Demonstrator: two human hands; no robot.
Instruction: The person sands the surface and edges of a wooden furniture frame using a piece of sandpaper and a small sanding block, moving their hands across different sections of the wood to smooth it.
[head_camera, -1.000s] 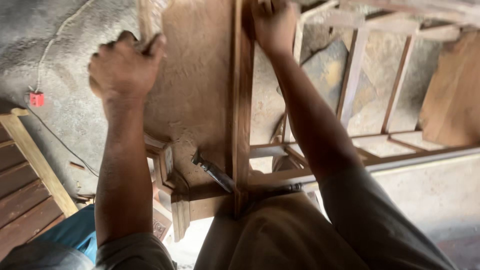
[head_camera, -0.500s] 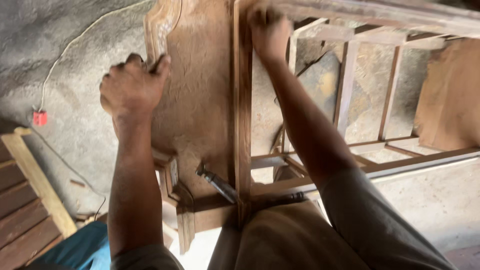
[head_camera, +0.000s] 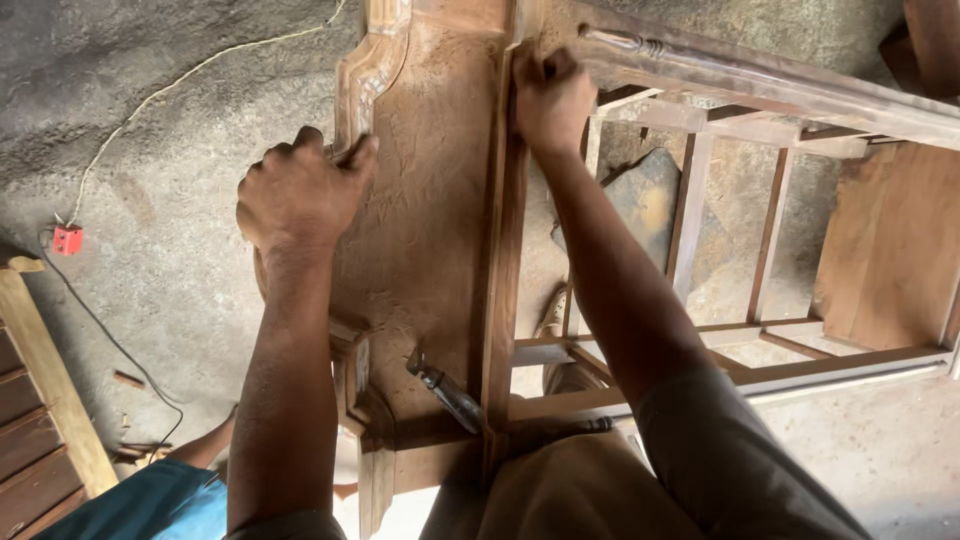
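Carved wooden frame (head_camera: 430, 210): brown, dusty, gripped by both hands.

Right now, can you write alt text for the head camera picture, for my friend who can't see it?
A person's left hand grips the carved edge of a dusty wooden panel while the right hand clasps an upright wooden rail beside it. A slatted wooden frame stands to the right, above a grey concrete floor.

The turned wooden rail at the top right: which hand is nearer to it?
Right. The right hand grips the upright wooden bar just beside the end of the turned rail. The left hand is farther off, on the carved panel's scalloped left edge.
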